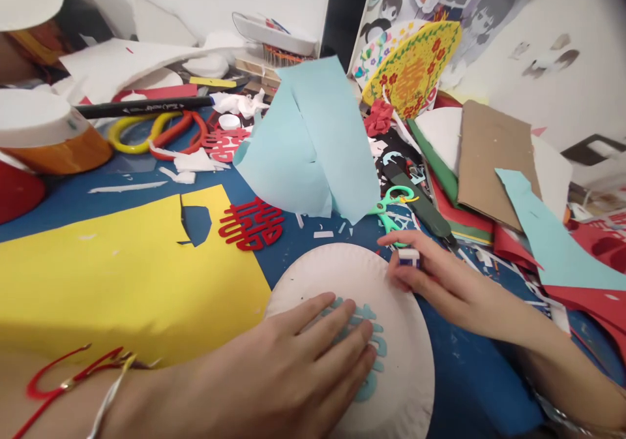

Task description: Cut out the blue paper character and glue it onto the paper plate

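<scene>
A white paper plate (pixel 405 361) lies in front of me, with a light blue paper cut-out character (pixel 379 344) on its middle. My left hand (pixel 313 361) rests flat over the cut-out, fingers stretched and slightly apart, covering its left part. At the plate's upper right rim, my right hand (pixel 430 276) is closed around a small white-and-purple block (pixel 409 257); most of it is hidden, so its kind is unclear. Just beyond that hand lie green-handled scissors (pixel 391 197). A red cut-out character (pixel 252 224) sits above the plate, to the left.
Yellow paper (pixel 122 276) with a cut hole covers the left side. A folded light blue sheet (pixel 313 139) stands behind the plate. At right are a dark green cutter (pixel 423 207), cardboard (pixel 496 158) and paper scraps. A black marker (pixel 147 106) and tape rings (pixel 132 132) lie back left.
</scene>
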`<action>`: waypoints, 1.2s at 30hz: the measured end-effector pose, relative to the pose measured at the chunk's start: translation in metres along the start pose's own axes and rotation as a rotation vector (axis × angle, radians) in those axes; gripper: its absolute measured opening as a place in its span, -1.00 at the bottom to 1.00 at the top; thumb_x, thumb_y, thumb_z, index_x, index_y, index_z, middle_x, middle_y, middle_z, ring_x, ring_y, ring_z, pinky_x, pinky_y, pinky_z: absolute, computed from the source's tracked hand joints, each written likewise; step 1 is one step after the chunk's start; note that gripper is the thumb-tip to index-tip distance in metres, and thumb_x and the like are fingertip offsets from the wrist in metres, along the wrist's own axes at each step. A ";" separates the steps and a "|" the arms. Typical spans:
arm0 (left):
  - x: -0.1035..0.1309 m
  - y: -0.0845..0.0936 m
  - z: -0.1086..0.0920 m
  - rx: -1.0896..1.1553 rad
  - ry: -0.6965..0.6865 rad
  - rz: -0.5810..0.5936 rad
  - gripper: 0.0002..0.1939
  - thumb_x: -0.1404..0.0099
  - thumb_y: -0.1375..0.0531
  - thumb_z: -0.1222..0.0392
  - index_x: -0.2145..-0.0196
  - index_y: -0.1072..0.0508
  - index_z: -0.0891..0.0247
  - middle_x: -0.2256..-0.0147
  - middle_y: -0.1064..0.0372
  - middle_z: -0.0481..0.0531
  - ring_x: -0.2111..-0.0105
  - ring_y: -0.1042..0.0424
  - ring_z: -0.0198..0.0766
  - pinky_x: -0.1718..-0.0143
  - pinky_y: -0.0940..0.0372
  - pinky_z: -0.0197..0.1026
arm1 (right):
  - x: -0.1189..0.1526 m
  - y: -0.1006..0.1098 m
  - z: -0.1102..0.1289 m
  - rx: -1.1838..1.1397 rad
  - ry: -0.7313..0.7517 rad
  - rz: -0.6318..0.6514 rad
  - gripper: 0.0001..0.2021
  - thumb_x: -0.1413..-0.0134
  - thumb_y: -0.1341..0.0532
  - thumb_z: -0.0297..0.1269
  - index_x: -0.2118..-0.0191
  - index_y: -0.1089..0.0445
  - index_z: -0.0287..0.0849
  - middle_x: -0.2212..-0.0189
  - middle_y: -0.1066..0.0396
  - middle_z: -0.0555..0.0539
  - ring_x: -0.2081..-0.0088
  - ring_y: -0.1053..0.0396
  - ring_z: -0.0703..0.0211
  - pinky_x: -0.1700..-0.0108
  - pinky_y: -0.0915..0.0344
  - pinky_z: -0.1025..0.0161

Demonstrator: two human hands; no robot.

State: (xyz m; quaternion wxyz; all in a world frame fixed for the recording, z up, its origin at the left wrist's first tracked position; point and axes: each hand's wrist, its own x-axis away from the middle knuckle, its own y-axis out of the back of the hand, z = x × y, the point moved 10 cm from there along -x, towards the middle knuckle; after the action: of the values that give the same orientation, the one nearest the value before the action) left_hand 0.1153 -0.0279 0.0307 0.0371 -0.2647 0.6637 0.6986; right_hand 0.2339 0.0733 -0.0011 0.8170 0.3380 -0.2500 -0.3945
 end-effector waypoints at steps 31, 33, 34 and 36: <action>-0.006 -0.009 -0.019 -0.256 0.016 0.063 -0.57 -0.42 0.08 0.14 0.01 -0.45 0.44 0.03 -0.45 0.32 0.08 -0.46 0.05 0.09 -0.36 0.01 | 0.002 -0.020 0.057 0.197 0.543 0.035 -0.78 -0.25 -0.04 -0.53 0.10 -0.35 -0.18 0.19 -0.36 -0.12 0.15 -0.38 0.25 0.11 -0.38 0.37; -0.007 -0.010 -0.019 -0.246 0.017 0.070 -0.56 -0.41 0.08 0.12 0.00 -0.44 0.44 0.03 -0.44 0.32 0.09 -0.45 0.06 0.11 -0.36 0.01 | 0.003 -0.022 0.056 0.202 0.536 0.068 -0.77 -0.25 -0.04 -0.54 0.09 -0.34 -0.18 0.18 -0.35 -0.12 0.14 -0.37 0.25 0.11 -0.37 0.37; -0.007 -0.011 -0.019 -0.246 0.020 0.074 -0.56 -0.41 0.08 0.12 0.00 -0.45 0.44 0.04 -0.44 0.31 0.09 -0.45 0.06 0.12 -0.36 0.02 | 0.002 -0.021 0.055 0.194 0.523 0.067 -0.78 -0.25 -0.04 -0.54 0.09 -0.34 -0.16 0.19 -0.36 -0.12 0.13 -0.38 0.24 0.12 -0.37 0.36; -0.007 -0.012 -0.019 -0.245 0.014 0.074 -0.56 -0.40 0.06 0.11 0.02 -0.46 0.43 0.05 -0.45 0.30 0.11 -0.45 0.07 0.13 -0.36 0.03 | -0.001 -0.016 0.051 0.145 0.464 0.019 -0.82 -0.25 -0.08 -0.49 0.12 -0.34 -0.12 0.23 -0.38 -0.09 0.17 -0.39 0.22 0.18 -0.38 0.34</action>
State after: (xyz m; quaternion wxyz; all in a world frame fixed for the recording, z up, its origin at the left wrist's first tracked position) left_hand 0.1318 -0.0428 0.0231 -0.0262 -0.2475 0.5828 0.7736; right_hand 0.1912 0.0482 0.0198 0.8298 0.4751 -0.0864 -0.2797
